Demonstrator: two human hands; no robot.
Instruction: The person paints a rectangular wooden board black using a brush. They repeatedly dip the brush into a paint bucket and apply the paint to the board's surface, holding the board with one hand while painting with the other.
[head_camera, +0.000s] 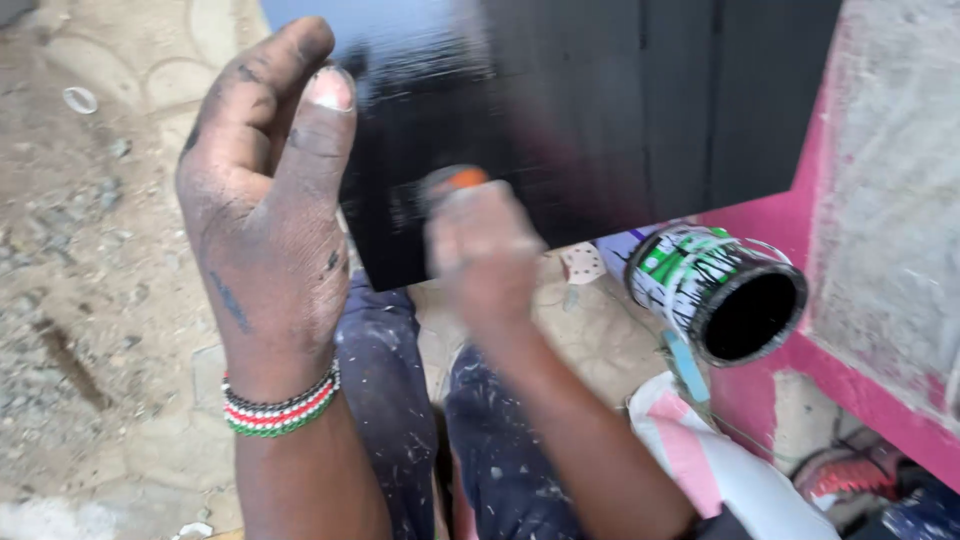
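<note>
Two hands up before a glossy black panel (600, 100). Head view: left hand (270, 220) raised at the panel's left edge, fingers loosely curled, grip holding nothing, beaded wristband (282, 408) below it. Right hand (485, 255), motion-blurred, grip closed round an orange-tipped handle (455, 182) against the panel's lower part. One paint tin (715, 290) just right of the panel's lower right corner, tilted, mouth open and black inside, white label with green blocks and black drips. Pink wall (800, 215) edge behind it. Paint-speckled dark trousers (390, 400) below; gritty ground (80, 250) at left.
</note>
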